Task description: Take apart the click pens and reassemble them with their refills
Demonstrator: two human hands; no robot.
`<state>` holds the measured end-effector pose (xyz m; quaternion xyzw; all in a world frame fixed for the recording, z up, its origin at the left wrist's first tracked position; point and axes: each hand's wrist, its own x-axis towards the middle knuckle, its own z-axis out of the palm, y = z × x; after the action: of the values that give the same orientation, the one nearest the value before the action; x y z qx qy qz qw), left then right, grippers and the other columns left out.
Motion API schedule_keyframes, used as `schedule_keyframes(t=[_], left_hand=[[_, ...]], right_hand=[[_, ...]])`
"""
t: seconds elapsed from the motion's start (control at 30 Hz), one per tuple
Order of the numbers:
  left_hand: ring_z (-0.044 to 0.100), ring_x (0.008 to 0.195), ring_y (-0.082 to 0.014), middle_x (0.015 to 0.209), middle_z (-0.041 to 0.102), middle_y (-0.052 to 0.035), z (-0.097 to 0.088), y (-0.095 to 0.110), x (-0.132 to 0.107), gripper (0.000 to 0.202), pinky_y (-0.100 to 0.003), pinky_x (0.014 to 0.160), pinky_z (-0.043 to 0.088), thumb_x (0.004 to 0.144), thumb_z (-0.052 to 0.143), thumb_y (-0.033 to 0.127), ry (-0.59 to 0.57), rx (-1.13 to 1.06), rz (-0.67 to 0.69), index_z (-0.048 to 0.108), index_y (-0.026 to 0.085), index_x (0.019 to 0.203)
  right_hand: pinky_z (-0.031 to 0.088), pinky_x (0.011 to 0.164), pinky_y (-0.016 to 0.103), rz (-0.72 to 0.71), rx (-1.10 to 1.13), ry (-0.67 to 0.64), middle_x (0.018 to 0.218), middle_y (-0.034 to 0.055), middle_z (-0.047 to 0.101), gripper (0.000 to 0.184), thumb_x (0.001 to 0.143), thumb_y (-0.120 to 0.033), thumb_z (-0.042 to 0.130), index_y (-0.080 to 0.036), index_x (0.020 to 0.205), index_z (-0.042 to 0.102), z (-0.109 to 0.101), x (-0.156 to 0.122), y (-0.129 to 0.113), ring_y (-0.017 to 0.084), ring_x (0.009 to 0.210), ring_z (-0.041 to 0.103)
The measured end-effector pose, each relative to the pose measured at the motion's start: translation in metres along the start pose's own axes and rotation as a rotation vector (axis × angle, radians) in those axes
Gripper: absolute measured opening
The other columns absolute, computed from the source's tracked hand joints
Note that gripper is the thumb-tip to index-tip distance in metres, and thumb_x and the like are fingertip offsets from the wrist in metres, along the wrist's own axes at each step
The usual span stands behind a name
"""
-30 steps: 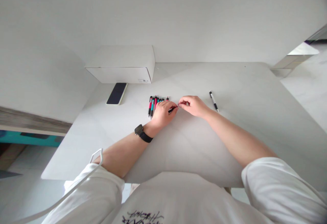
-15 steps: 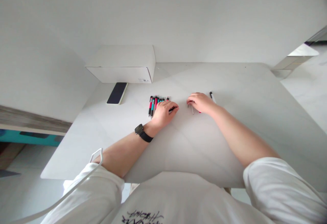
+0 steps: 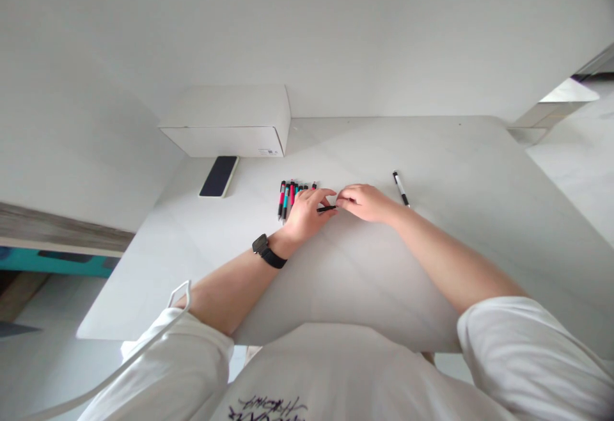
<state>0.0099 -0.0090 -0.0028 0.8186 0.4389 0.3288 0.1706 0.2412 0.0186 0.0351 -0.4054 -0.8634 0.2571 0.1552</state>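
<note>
The left hand (image 3: 309, 213) lies on the white worktop (image 3: 460, 171) with its heel down, and its grip is closed around a slim black pen (image 3: 328, 208), of which only a short part comes out between thumb and fingers. The right hand (image 3: 367, 202) comes from the other side, and its grip is pinched with the fingertips on the free end of this pen. I judge that the pen is held from both ends so that it is steady, low over the worktop and in front of the person.

The long axis of the slim black pen goes across the view, from the left hand to the right hand, almost level. Which end is the writing tip, I cannot tell.

Just behind the left hand is a row of pink and teal pens (image 3: 288, 194), side by side, all pointing away from the person, so their direction crosses that of the held pen. A black and white pen (image 3: 401, 189) lies alone to the right of the right hand, near it but apart. Far left lie a dark flat phone (image 3: 219, 176) and a white cardboard box (image 3: 230, 120). A black wristwatch (image 3: 265, 251) is on the left wrist.
</note>
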Motion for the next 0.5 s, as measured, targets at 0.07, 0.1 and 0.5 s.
schedule_keyframes(t=[0.07,0.1,0.5], left_hand=[[0.070,0.105,-0.0259,0.099,0.076,-0.0022,0.000,0.000,0.000,0.041,-0.044,0.104,0.046,0.088,0.081,0.029,-0.006,0.001,0.014,0.065,0.027,0.125],[0.070,0.105,-0.0259,0.098,0.076,-0.0020,0.000,0.000,-0.001,0.042,-0.044,0.105,0.046,0.088,0.081,0.029,-0.007,0.001,0.018,0.065,0.027,0.126],[0.070,0.102,-0.0217,0.112,0.074,-0.0080,0.001,0.002,-0.001,0.028,-0.039,0.098,0.050,0.102,0.060,0.032,0.102,-0.052,-0.043,0.055,0.023,0.128]], right_hand=[[0.041,0.078,0.030,0.005,0.058,-0.008,0.094,0.0039,0.074,0.023,0.100,-0.038,0.059,-0.025,0.093,0.075,0.004,0.000,-0.007,0.019,0.087,0.065],[0.041,0.077,0.030,0.018,0.079,-0.004,0.093,0.0031,0.075,0.020,0.099,-0.037,0.060,-0.025,0.093,0.075,0.006,0.000,-0.008,0.018,0.085,0.065],[0.040,0.067,0.028,0.181,0.285,0.113,0.077,-0.0004,0.067,0.034,0.098,-0.052,0.054,-0.023,0.094,0.071,-0.015,-0.005,0.005,0.016,0.070,0.058]])
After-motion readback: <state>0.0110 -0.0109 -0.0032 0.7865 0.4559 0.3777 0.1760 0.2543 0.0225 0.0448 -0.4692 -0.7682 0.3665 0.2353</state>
